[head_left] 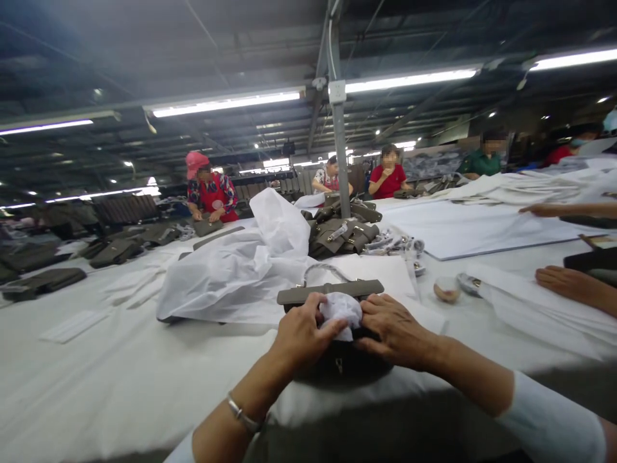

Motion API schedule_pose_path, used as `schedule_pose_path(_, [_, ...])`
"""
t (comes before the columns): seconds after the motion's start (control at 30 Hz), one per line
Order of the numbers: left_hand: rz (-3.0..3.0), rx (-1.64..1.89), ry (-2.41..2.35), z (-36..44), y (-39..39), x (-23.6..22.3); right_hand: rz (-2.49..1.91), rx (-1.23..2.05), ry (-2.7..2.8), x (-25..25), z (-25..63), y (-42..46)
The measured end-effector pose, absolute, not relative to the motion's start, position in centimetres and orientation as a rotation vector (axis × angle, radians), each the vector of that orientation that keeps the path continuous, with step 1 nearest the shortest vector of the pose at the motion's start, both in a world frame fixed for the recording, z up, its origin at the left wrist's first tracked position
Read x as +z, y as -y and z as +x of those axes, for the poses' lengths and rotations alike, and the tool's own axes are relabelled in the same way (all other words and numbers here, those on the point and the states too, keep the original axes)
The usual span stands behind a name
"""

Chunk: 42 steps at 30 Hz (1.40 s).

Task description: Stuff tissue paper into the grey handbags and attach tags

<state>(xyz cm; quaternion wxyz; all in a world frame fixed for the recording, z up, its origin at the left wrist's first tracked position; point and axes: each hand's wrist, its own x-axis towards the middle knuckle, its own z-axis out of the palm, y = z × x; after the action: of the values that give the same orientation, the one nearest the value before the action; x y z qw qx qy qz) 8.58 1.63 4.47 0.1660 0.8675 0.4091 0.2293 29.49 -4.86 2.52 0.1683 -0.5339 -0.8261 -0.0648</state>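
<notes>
A dark olive handbag [332,292] with its flap raised and a wrapped top handle lies at the table's near edge. Crumpled white tissue paper [341,308] bulges from its mouth. My left hand [306,328] is closed on the left side of this paper, thumb across its front. At the right of the opening, my right hand [398,328] has its fingers curled over the bag's edge, close against the paper; its fingertips are partly hidden inside. A small metal clasp [339,365] shows on the bag's shaded front.
Large white sheets [226,276] lie behind the bag, with a heap of olive bags [342,231] around a metal post [341,154]. To the right are a tape roll [446,290] and a co-worker's hands [573,283]. Other people stand across the table.
</notes>
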Motion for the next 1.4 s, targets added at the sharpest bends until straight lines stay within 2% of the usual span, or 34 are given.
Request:
schedule_pose_path(0.13, [2.477,0.694,-1.117,10.4,-2.7,5.2,-1.600,0.028,2.291,3.5,29.7,5.2])
schedule_pose_path(0.3, [2.287,0.636,-0.864,9.8,-3.9,3.9,-1.786,0.249,2.018,3.8,28.6,4.3])
schedule_pose_path(0.5, [2.168,0.841,-0.995,8.9,-3.7,2.6,-1.894,0.263,1.813,3.1,27.6,3.1])
schedule_pose_path(0.73, [2.216,0.763,-0.987,8.4,-2.8,3.4,-1.823,0.454,1.942,4.1,28.6,2.4])
schedule_pose_path(1.13, [2.686,0.386,-1.170,8.5,-2.8,3.8,-1.722,0.495,2.012,4.4,28.5,3.8])
schedule_pose_path(1.4, [2.894,0.072,-1.228,7.6,-3.1,6.4,-1.861,0.261,2.219,4.7,27.3,3.7])
